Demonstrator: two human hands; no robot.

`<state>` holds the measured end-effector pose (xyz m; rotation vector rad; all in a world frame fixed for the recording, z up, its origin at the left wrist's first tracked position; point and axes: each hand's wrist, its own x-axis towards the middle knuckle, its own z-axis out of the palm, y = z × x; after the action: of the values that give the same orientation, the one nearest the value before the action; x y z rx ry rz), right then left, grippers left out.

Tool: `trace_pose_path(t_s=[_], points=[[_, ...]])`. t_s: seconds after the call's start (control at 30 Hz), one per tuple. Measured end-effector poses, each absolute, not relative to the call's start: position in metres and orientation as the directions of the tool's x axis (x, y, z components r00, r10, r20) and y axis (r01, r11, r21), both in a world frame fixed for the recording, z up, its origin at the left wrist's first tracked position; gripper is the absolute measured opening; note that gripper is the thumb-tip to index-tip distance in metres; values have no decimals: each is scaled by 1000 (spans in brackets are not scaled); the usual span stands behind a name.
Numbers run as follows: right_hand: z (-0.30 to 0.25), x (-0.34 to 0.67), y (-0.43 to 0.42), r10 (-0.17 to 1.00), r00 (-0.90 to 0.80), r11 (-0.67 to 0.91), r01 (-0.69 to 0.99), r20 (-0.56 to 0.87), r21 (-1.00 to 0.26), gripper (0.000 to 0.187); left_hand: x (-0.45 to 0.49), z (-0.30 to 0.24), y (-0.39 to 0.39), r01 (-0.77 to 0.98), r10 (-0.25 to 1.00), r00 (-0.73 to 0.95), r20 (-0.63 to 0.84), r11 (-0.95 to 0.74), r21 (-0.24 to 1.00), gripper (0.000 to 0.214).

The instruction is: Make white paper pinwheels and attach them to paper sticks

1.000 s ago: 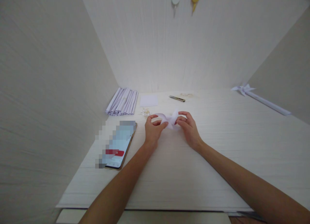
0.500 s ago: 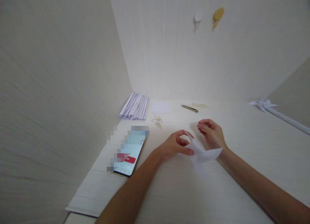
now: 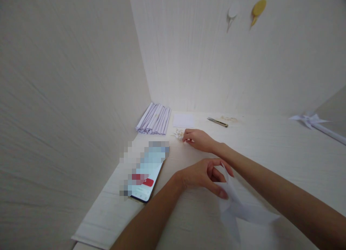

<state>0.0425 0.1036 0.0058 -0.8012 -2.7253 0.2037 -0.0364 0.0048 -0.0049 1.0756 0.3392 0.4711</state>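
A white paper pinwheel [image 3: 235, 203] hangs from my left hand [image 3: 205, 178], whose thumb and fingers pinch one of its folded blades. The lower blades are blurred. Beyond it, my right hand [image 3: 200, 140] reaches across to a small heap of white and gold pin-like pieces [image 3: 178, 134]. Its fingertips are closed together at the heap's right edge; whether a piece is between them is too small to see.
A phone [image 3: 147, 174] lies at the left, below a bundle of rolled paper sticks [image 3: 154, 119]. At the back are a stack of white paper [image 3: 183, 120] and thread snips [image 3: 217, 122]. Another pinwheel [image 3: 309, 120] on a stick lies right. Two hooks [image 3: 258, 8] hang on the wall.
My right hand has moved left, from beside the pinwheel to the heap of small pieces. My left hand has come nearer and slightly right with the pinwheel. The view has shifted a little.
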Motion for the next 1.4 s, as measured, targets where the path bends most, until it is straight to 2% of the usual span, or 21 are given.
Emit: trace_pose_path(t_s=[0.07, 0.13, 0.27, 0.4, 0.57, 0.77, 0.93, 1.03, 1.13, 1.23, 1.33, 1.4], points=[[10, 41, 106, 423, -887, 905, 425, 183, -27, 19, -37, -4, 4, -193, 529, 847, -50, 394, 898, 53], [13, 40, 108, 355, -926, 920, 370, 129, 125, 17, -38, -4, 4, -176, 535, 841, -74, 401, 899, 52], [17, 37, 111, 285, -957, 910, 290, 61, 298, 15, -38, -3, 5, -151, 548, 829, -110, 408, 900, 53], [18, 35, 111, 226, -974, 907, 222, 31, 358, 15, -38, -3, 6, -153, 562, 820, -106, 394, 906, 50], [18, 36, 113, 202, -979, 912, 188, -1, 365, 15, -38, -3, 6, -157, 554, 827, -98, 394, 906, 49], [16, 40, 113, 264, -961, 906, 278, 87, 319, 14, -39, -4, 7, -162, 562, 821, -102, 401, 902, 48], [16, 45, 105, 384, -908, 886, 413, 168, 209, 12, -39, -3, 7, -177, 570, 816, -92, 398, 900, 47], [14, 46, 103, 454, -866, 873, 480, 209, 90, 15, -38, -4, 7, -182, 591, 802, -92, 387, 904, 47], [10, 47, 102, 527, -789, 849, 501, 316, -166, 19, -38, -4, 8, -205, 616, 782, -97, 400, 893, 49], [3, 54, 99, 669, -624, 729, 442, 405, -523, 16, -39, -4, 10, -265, 663, 743, -85, 410, 873, 49], [-3, 67, 92, 867, -367, 451, 292, 337, -843, 10, -38, -4, 11, -359, 731, 680, -64, 407, 840, 48], [-6, 77, 86, 936, -260, 275, 129, 235, -953, 12, -37, -3, 11, -413, 775, 629, -65, 405, 816, 46]])
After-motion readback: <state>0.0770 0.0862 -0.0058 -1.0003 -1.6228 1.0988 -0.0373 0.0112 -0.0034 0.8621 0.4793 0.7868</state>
